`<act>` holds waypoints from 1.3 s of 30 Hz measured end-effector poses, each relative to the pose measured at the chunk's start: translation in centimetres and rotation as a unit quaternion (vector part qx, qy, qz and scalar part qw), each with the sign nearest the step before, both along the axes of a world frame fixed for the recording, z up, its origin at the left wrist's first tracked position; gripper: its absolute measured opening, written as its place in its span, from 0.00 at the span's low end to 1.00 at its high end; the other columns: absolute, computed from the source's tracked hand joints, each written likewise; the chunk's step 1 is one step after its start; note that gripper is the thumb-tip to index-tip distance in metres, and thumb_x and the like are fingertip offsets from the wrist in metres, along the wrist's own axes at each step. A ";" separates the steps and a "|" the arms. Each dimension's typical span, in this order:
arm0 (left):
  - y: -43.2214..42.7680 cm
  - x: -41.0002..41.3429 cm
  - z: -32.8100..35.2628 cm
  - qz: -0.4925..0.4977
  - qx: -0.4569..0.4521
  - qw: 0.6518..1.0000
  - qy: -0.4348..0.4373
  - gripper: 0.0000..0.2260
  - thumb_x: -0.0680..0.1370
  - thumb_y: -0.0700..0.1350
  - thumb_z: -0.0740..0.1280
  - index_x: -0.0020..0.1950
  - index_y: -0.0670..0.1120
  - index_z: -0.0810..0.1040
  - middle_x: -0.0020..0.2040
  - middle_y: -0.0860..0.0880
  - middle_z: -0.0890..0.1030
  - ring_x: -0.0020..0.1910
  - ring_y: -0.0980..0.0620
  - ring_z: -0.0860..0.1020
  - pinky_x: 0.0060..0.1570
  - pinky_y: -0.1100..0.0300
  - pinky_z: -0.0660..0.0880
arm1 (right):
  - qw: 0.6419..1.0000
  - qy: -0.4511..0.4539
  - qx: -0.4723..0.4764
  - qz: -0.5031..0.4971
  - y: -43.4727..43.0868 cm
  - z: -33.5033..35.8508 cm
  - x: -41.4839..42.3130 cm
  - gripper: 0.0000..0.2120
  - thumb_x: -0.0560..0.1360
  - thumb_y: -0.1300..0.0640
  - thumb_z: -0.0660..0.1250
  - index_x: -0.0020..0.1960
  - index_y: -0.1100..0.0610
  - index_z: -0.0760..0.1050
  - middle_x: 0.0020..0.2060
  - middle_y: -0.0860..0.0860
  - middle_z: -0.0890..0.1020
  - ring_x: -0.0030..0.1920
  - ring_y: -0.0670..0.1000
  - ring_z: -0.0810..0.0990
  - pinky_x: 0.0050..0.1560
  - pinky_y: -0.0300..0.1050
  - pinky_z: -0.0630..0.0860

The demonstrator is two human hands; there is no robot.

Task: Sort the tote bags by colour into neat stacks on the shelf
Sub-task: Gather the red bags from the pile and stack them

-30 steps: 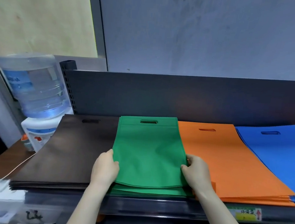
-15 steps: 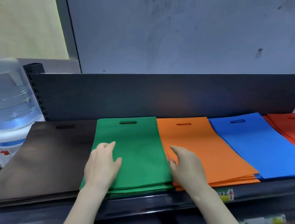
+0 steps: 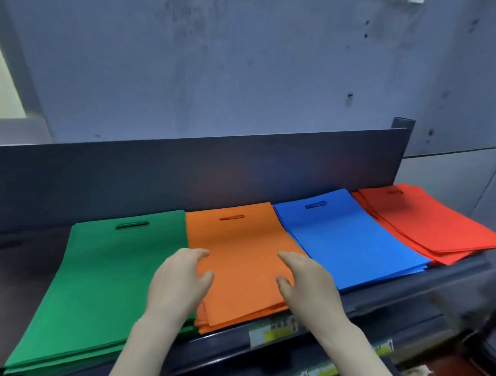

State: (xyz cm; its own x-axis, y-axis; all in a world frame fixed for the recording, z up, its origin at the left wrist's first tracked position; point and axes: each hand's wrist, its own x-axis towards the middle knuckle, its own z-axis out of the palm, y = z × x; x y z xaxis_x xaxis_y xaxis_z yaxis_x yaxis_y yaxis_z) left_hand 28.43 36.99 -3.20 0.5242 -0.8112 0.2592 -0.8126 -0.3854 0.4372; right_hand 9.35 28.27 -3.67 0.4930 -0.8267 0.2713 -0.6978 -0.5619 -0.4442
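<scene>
Flat colour-sorted tote bag stacks point(image 3: 243, 264) side by side

green stack point(image 3: 96, 288) | orange stack point(image 3: 241, 261) | blue stack point(image 3: 349, 243) | red stack point(image 3: 428, 222)

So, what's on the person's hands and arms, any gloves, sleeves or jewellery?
Nothing worn shows. The left hand and right hand are bare, without gloves, rings or watch, and both forearms are uncovered down to the frame's bottom edge.
</scene>
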 end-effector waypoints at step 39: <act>-31.1 -30.5 -2.7 -0.180 0.007 0.982 0.058 0.17 0.78 0.49 0.65 0.67 0.54 0.74 0.63 0.57 0.76 0.63 0.57 0.72 0.60 0.62 0.68 | 0.990 0.091 0.081 -0.065 -30.3 -4.8 -30.5 0.33 0.68 0.71 0.58 0.70 0.48 0.70 0.72 0.47 0.68 0.74 0.48 0.61 0.75 0.45 0.54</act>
